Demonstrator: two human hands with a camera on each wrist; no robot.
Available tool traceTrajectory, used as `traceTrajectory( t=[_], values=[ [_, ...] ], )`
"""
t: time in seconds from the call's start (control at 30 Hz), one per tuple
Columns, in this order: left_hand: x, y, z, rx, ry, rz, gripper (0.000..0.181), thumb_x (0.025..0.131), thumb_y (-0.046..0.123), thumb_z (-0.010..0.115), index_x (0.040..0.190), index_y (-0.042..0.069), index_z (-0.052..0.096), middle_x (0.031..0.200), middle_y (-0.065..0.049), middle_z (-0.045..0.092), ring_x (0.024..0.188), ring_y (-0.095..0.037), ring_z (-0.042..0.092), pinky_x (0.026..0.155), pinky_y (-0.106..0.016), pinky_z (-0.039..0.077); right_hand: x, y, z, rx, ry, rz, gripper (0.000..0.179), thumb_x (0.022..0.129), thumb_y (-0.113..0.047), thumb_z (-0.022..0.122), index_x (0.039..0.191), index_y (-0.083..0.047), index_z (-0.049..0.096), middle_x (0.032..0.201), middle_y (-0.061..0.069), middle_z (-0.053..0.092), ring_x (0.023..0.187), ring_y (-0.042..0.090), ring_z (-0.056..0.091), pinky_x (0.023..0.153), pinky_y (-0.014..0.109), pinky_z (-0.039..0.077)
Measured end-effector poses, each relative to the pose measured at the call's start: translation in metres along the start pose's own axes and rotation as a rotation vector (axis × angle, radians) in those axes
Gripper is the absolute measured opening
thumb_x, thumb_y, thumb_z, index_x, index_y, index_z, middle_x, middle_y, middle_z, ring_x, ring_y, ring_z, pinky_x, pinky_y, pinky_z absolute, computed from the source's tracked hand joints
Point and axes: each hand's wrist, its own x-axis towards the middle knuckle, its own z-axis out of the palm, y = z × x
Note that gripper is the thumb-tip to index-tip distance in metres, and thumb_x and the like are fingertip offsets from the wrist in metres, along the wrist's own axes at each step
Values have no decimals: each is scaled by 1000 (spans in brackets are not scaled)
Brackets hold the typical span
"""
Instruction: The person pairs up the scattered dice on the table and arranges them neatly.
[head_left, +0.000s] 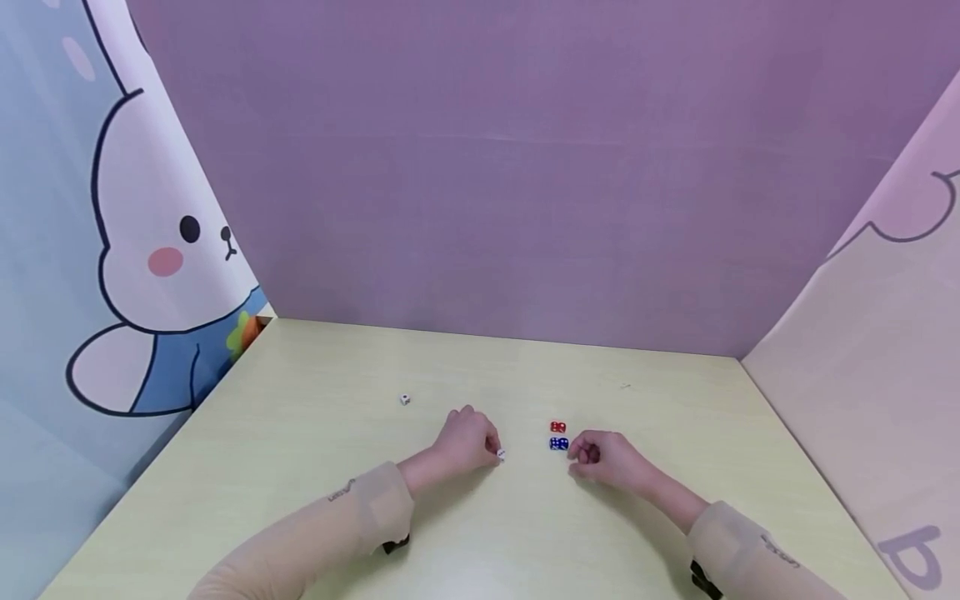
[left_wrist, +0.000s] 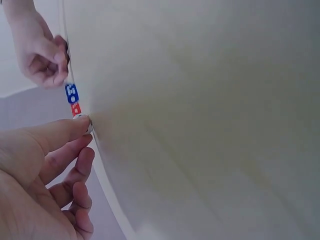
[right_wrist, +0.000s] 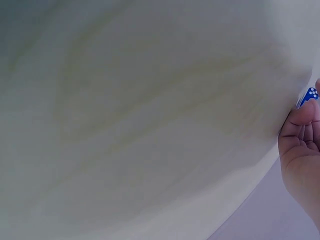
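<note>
My left hand (head_left: 465,440) pinches a white die (head_left: 501,454) between thumb and fingertips, low over the table; the left wrist view shows the thumb (left_wrist: 75,129) across it. To the right lie two blue dice (head_left: 558,444) side by side, with two red dice (head_left: 558,427) just behind them. My right hand (head_left: 609,458) is beside the blue dice, its fingers loosely bent and nothing seen in them. In the right wrist view a fingertip partly covers a blue die (right_wrist: 310,95). Another white die (head_left: 405,399) lies farther back on the left.
The pale wooden table (head_left: 315,367) meets a purple backdrop (head_left: 525,208) at its far edge. Printed cloth with a cartoon rabbit (head_left: 172,225) hangs on the left, and a pale printed cloth (head_left: 885,358) on the right. A small mark (head_left: 626,386) shows on the tabletop at the back right.
</note>
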Motion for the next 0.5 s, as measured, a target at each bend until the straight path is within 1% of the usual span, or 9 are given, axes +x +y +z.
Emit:
traceTrajectory(
  t=[0.23, 0.5],
  values=[
    [3, 19, 10, -11, -38, 1, 11, 70, 27, 82, 68, 25, 72, 62, 20, 55, 74, -10, 42, 77, -32, 31, -1, 1, 0, -4, 2, -4, 16, 79, -12, 74, 91, -10, 63, 76, -4, 56, 67, 6, 50, 59, 20, 45],
    [12, 42, 21, 35, -52, 12, 14, 69, 30, 83, 65, 28, 69, 61, 20, 52, 74, -8, 41, 78, -30, 31, -2, 2, 1, -1, 9, -22, 16, 79, -12, 74, 91, -9, 63, 76, -4, 56, 67, 5, 50, 59, 20, 45]
  ],
)
